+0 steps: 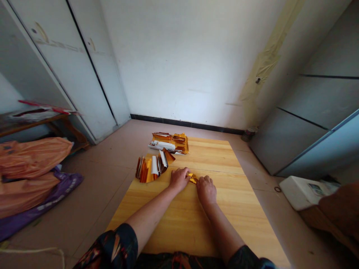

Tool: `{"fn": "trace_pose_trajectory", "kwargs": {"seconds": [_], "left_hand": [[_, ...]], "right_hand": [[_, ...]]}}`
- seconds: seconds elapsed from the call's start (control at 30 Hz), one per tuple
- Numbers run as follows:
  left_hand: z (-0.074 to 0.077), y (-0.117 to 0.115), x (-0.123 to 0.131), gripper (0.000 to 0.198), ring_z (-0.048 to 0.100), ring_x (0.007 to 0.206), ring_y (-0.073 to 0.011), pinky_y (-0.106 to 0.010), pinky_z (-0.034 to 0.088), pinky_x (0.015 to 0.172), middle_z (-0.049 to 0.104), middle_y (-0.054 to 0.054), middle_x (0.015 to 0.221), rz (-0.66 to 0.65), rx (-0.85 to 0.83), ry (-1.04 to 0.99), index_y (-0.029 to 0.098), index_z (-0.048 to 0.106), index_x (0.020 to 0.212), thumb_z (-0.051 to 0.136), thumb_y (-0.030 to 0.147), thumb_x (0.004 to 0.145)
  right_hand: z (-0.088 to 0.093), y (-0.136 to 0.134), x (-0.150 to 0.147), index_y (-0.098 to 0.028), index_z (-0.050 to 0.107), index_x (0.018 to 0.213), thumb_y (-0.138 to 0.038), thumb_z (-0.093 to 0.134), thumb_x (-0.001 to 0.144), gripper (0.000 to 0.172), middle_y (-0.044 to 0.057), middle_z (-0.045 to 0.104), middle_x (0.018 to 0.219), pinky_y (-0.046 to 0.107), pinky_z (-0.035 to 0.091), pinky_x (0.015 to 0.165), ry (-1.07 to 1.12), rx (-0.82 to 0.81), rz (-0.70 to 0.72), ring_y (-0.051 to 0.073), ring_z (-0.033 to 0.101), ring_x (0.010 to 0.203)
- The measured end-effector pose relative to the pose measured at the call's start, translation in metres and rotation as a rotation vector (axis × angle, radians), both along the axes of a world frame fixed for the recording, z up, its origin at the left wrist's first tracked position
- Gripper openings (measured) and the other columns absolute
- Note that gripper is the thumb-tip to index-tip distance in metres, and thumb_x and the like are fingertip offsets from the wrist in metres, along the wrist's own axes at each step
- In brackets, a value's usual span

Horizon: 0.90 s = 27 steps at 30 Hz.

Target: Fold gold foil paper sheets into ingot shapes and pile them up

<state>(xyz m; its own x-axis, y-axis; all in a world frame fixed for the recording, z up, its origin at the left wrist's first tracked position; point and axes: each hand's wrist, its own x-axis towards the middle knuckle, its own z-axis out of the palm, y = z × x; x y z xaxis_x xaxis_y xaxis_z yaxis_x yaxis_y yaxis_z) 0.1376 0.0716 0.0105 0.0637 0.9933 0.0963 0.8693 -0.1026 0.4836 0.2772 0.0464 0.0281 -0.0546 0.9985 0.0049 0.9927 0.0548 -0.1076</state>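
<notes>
Both hands meet mid wooden table (224, 209), pinching one small gold foil sheet (193, 178) flat against the board, probably to crease it. Left hand (178, 178) closed on the sheet's left end, right hand (206, 189) fingers curled on its right end. Fanned stack of gold sheets (151, 167) lies just beyond the left hand, within reach; second gold pile (169, 143) at the table's far edge.
</notes>
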Motion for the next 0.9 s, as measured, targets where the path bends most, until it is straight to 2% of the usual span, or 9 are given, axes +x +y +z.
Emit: {"fn": "trace_pose_trajectory", "kwargs": {"seconds": [0.17,0.4,0.47,0.6,0.7,0.9], "left_hand": [[-0.002,-0.001,-0.003,0.019,0.059,0.093,-0.0183,-0.032,0.033,0.081,0.068,0.001,0.093,-0.024,0.001,-0.017,0.025,0.059,0.099,0.059,0.023,0.08],[0.001,-0.012,-0.013,0.01,0.058,0.087,-0.0175,-0.034,0.031,0.081,0.069,0.001,0.086,-0.096,0.01,-0.013,0.023,0.065,0.082,0.059,0.018,0.075],[-0.001,-0.02,-0.015,0.01,0.057,0.085,-0.017,-0.035,0.03,0.083,0.069,0.0,0.083,-0.148,0.076,0.012,0.023,0.065,0.08,0.058,0.017,0.077],[-0.007,-0.036,-0.015,0.015,0.054,0.077,-0.0164,-0.037,0.029,0.083,0.065,-0.002,0.072,-0.298,0.321,0.139,0.02,0.064,0.073,0.053,0.015,0.082],[-0.012,-0.042,-0.012,0.02,0.052,0.073,-0.0158,-0.036,0.03,0.078,0.061,-0.002,0.068,-0.352,0.442,0.217,0.018,0.061,0.068,0.05,0.015,0.085],[-0.01,-0.04,-0.012,0.02,0.051,0.07,-0.0153,-0.032,0.03,0.069,0.06,-0.002,0.066,-0.378,0.457,0.261,0.018,0.061,0.068,0.051,0.017,0.086]], "right_hand": [[-0.002,0.001,0.005,-0.019,0.064,0.089,-0.027,0.046,0.092,0.02,0.007,0.06,0.095,0.024,0.034,0.062,0.037,0.033,0.015,0.018,0.055,0.088],[-0.013,-0.003,0.018,-0.021,0.066,0.08,-0.022,0.051,0.089,0.018,0.005,0.061,0.089,0.024,0.028,0.064,0.085,0.148,0.149,0.015,0.052,0.084],[-0.016,-0.003,0.023,-0.02,0.066,0.079,-0.021,0.051,0.089,0.018,0.005,0.061,0.087,0.025,0.028,0.065,0.081,0.18,0.226,0.015,0.052,0.084],[-0.018,-0.003,0.034,-0.021,0.065,0.078,-0.023,0.052,0.09,0.017,0.003,0.061,0.083,0.026,0.026,0.066,0.047,0.235,0.375,0.015,0.05,0.082],[-0.018,-0.005,0.035,-0.023,0.065,0.081,-0.025,0.05,0.092,0.018,0.002,0.061,0.081,0.027,0.025,0.066,0.043,0.286,0.415,0.015,0.049,0.079],[-0.025,-0.004,0.032,-0.022,0.064,0.075,-0.022,0.054,0.09,0.017,0.001,0.061,0.077,0.028,0.024,0.067,0.075,0.354,0.435,0.015,0.049,0.077]]}}
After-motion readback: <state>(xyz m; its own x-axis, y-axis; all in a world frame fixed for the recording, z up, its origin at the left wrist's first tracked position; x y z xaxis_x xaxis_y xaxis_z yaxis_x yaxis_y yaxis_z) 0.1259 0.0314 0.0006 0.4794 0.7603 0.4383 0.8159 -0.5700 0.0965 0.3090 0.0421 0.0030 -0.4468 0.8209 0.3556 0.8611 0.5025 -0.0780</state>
